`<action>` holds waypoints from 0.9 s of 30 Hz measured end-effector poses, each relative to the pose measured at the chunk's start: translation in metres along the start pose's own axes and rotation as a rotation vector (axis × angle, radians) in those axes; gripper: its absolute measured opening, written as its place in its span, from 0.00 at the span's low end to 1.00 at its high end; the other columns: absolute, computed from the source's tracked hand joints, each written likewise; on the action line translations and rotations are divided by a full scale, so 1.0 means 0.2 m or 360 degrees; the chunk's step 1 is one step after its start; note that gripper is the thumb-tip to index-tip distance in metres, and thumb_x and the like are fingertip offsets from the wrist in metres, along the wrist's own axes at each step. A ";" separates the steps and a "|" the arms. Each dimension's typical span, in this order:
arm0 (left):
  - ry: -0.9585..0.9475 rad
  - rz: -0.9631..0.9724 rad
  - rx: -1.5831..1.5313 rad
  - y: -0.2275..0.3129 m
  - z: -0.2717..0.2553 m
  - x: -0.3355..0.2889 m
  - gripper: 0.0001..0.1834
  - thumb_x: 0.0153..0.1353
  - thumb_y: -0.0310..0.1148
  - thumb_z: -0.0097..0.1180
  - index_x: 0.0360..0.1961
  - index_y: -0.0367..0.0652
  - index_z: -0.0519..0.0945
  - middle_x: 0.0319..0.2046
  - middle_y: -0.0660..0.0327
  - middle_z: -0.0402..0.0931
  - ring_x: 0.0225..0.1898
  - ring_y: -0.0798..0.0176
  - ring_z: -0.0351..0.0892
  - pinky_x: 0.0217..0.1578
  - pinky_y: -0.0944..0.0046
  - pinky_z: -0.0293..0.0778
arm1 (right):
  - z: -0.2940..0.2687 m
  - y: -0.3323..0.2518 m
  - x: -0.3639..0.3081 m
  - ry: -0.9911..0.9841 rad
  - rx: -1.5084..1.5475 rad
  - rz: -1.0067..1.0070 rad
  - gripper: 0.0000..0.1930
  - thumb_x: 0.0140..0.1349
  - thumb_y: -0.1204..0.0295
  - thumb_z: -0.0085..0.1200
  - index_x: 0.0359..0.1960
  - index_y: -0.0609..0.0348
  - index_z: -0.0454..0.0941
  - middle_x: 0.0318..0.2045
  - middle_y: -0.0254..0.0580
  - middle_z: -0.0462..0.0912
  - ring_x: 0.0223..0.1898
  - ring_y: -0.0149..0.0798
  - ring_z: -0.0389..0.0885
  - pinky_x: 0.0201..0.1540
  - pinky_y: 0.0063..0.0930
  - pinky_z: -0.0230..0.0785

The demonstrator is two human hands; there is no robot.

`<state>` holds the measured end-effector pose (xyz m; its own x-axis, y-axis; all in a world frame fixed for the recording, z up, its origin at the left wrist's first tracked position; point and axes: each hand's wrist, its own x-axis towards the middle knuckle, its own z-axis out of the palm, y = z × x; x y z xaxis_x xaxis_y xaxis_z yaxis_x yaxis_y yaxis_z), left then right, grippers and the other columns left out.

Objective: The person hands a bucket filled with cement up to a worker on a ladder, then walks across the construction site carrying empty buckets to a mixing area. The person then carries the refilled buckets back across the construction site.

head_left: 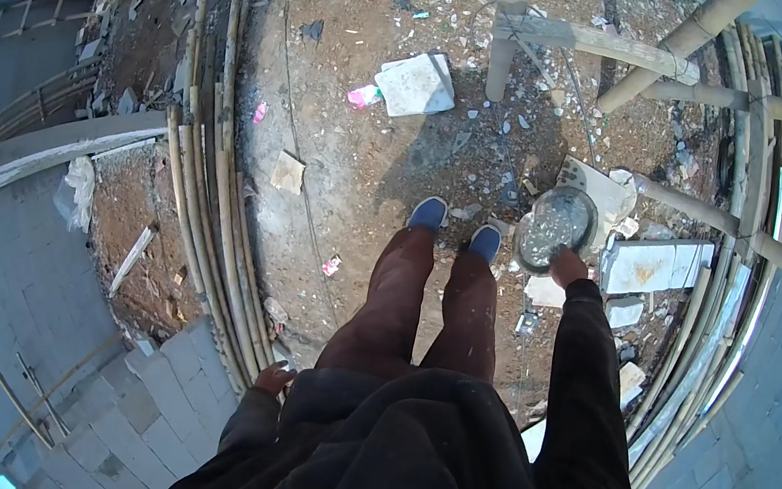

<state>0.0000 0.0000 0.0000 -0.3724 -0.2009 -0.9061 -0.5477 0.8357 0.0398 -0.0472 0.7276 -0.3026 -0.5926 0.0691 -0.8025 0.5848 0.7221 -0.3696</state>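
In the head view, the right hand (567,268) appears closed on the near right edge of a dark round bucket (587,210); whether its fingers hold rim or handle is hidden. The bucket lies just ahead of them. Its walls look stiff; the grey, speckled contents (552,230) may make it heavy, so a handle suits best. The left hand's (274,377) fingers are loosely spread beside wooden poles (229,256).
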 end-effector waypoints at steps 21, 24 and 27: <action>-0.1302 0.0467 -0.2084 2.48 -0.23 0.24 0.30 0.72 0.55 0.39 0.64 0.44 0.69 0.62 0.56 0.71 0.62 0.52 0.70 0.60 0.48 0.68 | -1.93 -2.19 -1.93 0.0452 0.0010 -0.0731 0.16 0.67 0.60 0.52 0.39 0.64 0.76 0.31 0.59 0.80 0.37 0.61 0.80 0.42 0.44 0.70; -0.1572 0.0794 -0.2203 3.03 -0.44 -0.06 0.31 0.71 0.56 0.39 0.64 0.44 0.68 0.62 0.55 0.71 0.62 0.51 0.70 0.61 0.46 0.67 | -2.31 -2.53 -2.30 0.0560 -0.0004 -0.0857 0.16 0.67 0.64 0.54 0.48 0.66 0.76 0.33 0.60 0.81 0.36 0.54 0.82 0.41 0.42 0.70; -0.1724 0.1155 -0.2306 3.44 -0.67 -0.39 0.33 0.70 0.58 0.39 0.64 0.43 0.68 0.62 0.54 0.70 0.62 0.50 0.70 0.61 0.45 0.67 | -2.58 -2.74 -2.60 0.0738 -0.0095 -0.1075 0.16 0.66 0.66 0.55 0.48 0.67 0.77 0.33 0.61 0.81 0.33 0.50 0.81 0.39 0.41 0.70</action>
<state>-0.4475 0.5216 0.1552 -0.5408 0.7543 -0.3722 -0.8408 -0.4975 0.2134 -0.3459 0.6514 0.5584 -0.9827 -0.1254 -0.1361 -0.0025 0.7443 -0.6678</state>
